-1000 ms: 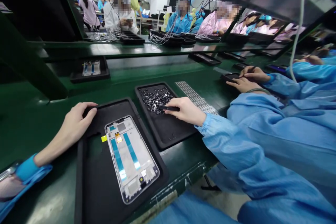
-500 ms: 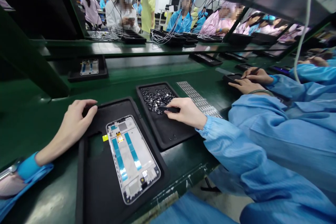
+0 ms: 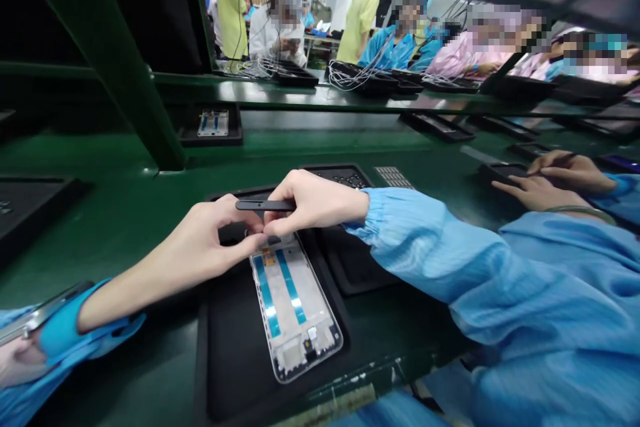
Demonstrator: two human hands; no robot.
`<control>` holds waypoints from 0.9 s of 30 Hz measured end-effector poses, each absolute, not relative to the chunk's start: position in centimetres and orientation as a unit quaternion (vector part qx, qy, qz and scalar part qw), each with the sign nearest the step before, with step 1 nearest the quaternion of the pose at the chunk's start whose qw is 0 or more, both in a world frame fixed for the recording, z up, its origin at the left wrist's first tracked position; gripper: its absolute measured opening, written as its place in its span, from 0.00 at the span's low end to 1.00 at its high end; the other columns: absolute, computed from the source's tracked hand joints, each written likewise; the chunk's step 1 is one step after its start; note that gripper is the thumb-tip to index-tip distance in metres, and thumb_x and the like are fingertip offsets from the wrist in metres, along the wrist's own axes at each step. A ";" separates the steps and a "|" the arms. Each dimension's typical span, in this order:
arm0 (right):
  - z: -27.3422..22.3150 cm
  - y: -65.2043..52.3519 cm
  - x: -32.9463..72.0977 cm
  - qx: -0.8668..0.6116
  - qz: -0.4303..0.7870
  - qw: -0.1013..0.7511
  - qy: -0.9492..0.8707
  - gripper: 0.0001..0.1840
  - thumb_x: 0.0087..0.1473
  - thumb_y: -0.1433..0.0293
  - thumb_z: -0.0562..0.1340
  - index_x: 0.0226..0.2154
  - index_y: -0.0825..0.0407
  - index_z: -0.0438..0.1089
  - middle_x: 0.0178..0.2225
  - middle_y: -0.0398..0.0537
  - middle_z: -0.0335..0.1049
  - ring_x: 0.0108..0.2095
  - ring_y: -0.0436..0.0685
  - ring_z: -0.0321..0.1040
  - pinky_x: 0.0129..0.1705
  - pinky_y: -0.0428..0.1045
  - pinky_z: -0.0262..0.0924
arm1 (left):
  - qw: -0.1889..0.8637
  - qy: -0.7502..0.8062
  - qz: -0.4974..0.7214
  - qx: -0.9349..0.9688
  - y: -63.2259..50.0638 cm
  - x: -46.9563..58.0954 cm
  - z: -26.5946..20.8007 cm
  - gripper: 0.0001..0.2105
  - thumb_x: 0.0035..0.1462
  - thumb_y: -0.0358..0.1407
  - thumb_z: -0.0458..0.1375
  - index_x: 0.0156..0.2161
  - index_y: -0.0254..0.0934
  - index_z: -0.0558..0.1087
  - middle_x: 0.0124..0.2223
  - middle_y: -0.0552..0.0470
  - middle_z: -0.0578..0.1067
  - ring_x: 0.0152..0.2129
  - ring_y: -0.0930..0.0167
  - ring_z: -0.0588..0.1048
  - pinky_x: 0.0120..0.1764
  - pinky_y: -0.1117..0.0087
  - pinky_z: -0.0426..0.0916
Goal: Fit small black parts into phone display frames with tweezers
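Observation:
Both hands meet over the top end of a phone's inner frame [image 3: 300, 293], which lies in a black foam tray [image 3: 235, 360]. The frame is silvery, with two blue strips along it and a small orange flex piece [image 3: 269, 257] near its top. My right hand [image 3: 315, 203] keeps black tweezers [image 3: 260, 205] between its fingers; they point left across my left hand. Its thumb and finger are also pinched close to the frame. My left hand [image 3: 215, 233] has thumb and index finger closed together beside them. Whatever is between those fingertips is too small to make out.
A second black tray [image 3: 360, 267] with small dark parts [image 3: 350, 177] lies behind my right forearm. Beyond it is a sheet of grey pieces [image 3: 393, 177]. Another phone frame [image 3: 213, 123] sits at the back. A co-worker's hands [image 3: 560, 180] work at the right; a green post [image 3: 120, 73] rises left.
My right hand has moved left from the parts tray to the phone frame, still with the tweezers. My left hand has come from the tray's edge to meet it. The view has shifted left.

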State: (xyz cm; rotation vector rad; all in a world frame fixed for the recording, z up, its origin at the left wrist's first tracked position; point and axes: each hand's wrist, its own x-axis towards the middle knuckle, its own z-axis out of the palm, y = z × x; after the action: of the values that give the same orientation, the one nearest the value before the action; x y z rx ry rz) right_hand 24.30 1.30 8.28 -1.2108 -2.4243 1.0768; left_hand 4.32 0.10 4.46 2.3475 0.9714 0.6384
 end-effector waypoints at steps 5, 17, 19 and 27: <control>7.2 1.9 23.8 -0.398 0.433 0.178 -0.789 0.12 0.47 0.68 0.64 0.30 0.62 0.74 0.19 0.40 0.63 0.18 0.40 0.54 0.20 0.39 0.48 | 0.307 0.397 0.287 0.816 0.5 3.8 4.6 0.08 0.51 0.41 0.60 0.28 0.38 0.75 0.31 0.55 0.76 0.29 0.72 0.73 0.33 0.74 0.65; 4.3 1.0 22.4 -0.440 0.335 0.400 -0.731 0.09 0.49 0.69 0.63 0.30 0.60 0.74 0.16 0.39 0.64 0.18 0.42 0.62 0.23 0.37 0.55 | 0.449 0.482 0.441 0.610 0.6 4.6 2.9 0.10 0.46 0.43 0.64 0.30 0.40 0.79 0.31 0.53 0.79 0.31 0.68 0.76 0.36 0.71 0.70; 4.2 1.0 22.4 -0.438 0.304 0.401 -0.745 0.09 0.49 0.70 0.63 0.28 0.60 0.74 0.15 0.39 0.64 0.18 0.41 0.60 0.22 0.37 0.52 | 0.385 0.489 0.420 0.660 0.8 4.4 3.0 0.11 0.48 0.44 0.62 0.31 0.39 0.79 0.31 0.53 0.79 0.29 0.68 0.76 0.33 0.71 0.69; 3.9 1.2 22.4 -0.432 0.319 0.391 -0.748 0.08 0.48 0.72 0.63 0.30 0.60 0.75 0.18 0.39 0.66 0.19 0.41 0.62 0.23 0.37 0.53 | 0.096 0.401 0.381 0.828 1.2 4.0 3.2 0.08 0.52 0.36 0.55 0.28 0.36 0.76 0.26 0.53 0.75 0.26 0.70 0.71 0.32 0.68 0.61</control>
State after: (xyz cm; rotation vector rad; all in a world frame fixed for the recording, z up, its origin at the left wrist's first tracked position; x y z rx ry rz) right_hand 22.36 1.22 3.89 -1.0972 -1.8999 0.8101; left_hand 4.00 1.25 3.20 2.4527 1.1881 1.1291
